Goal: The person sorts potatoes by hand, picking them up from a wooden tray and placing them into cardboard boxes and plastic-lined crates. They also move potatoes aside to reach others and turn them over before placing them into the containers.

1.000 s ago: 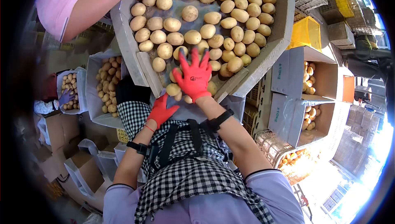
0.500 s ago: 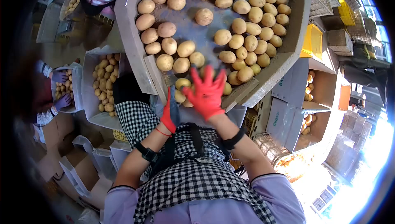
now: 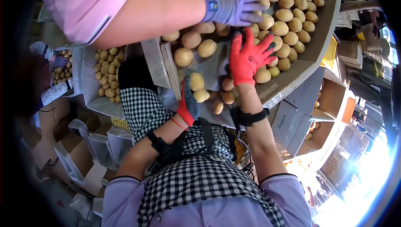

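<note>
My right hand (image 3: 252, 60), in a red glove with dark fingertips, is spread out over the sorting tray (image 3: 323, 39), its fingers at the edge of a bed of potatoes (image 3: 284, 15). At the tray's narrow near opening, my left hand (image 3: 190, 104) is held on edge with straight fingers, its dark palm facing right. Two yellow potatoes (image 3: 196, 81) lie right beside that palm. Between my hands, several smaller potatoes (image 3: 228, 98) are at the opening, over a pale plastic liner (image 3: 211, 112). Another person's purple-gloved hand (image 3: 227, 6) reaches across from the left, over potatoes.
A wooden board (image 3: 170, 64) edges the opening on the left. A lined box of potatoes (image 3: 94, 97) stands at my left, with open cartons (image 3: 75, 156) below it. Printed cartons (image 3: 288, 120) stand at right. Farther left, another person's gloved hand (image 3: 61, 61) is at a potato box.
My right hand has moved up and right across the tray; my left shifted slightly right and down. Another person's arm has come in from the left. Potatoes have shifted at the opening.
</note>
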`<state>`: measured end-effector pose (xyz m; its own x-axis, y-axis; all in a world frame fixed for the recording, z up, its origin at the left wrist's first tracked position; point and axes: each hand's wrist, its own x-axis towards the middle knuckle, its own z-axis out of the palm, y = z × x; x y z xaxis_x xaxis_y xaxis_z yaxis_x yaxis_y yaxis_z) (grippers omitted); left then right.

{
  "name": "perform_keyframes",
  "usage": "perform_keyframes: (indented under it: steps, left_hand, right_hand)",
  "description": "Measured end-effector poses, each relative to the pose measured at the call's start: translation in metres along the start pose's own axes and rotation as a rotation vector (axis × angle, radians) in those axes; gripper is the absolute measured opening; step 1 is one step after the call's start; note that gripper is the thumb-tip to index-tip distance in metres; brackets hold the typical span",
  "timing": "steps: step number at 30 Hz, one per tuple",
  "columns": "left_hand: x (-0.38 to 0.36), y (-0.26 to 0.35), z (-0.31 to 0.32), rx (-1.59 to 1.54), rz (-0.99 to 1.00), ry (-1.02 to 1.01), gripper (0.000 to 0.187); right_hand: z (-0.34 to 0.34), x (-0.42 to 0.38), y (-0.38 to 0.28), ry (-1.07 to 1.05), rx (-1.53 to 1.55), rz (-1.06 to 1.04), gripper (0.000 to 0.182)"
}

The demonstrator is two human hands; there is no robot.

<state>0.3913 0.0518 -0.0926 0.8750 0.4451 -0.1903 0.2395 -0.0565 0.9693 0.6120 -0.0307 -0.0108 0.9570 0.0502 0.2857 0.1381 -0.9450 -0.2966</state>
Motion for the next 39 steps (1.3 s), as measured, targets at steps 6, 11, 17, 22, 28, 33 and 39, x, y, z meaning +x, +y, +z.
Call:
perform_keyframes:
  steps: [6,11,17,22,28,33,39]
  left_hand:
    - [0.105,0.149,0.010,-2.033,-0.298,-0.675,0.074]
    - [0.022,0.069,-0.004,-1.366,-0.857,-0.075,0.081]
    - [0.015,0.015,0.006,-1.031,-0.658,0.045,0.076]
    - [0.008,0.035,0.009,-0.926,-0.894,0.271,0.078]
    - [0.004,0.008,0.001,-0.868,-0.423,-0.101,0.033]
    - [-0.005,0.012,0.002,-0.957,-0.646,0.210,0.041]
    - [-0.005,0.000,-0.001,-0.923,-0.562,0.051,0.054]
  right_hand:
    - [-0.020,-0.098,0.002,-0.330,0.089,-0.194,0.070]
    - [-0.004,-0.008,0.005,0.104,0.000,-0.078,0.063]
    - [-0.015,-0.088,-0.005,-0.333,-0.043,-0.142,0.072]
    - [0.000,-0.022,0.003,-0.040,0.075,0.084,0.066]
    - [-0.006,-0.091,0.011,-0.244,-0.071,-0.007,0.081]
    - [0.022,-0.035,-0.006,0.054,0.090,-0.046,0.074]
    - [0.020,-0.013,0.015,0.059,0.095,0.022,0.077]
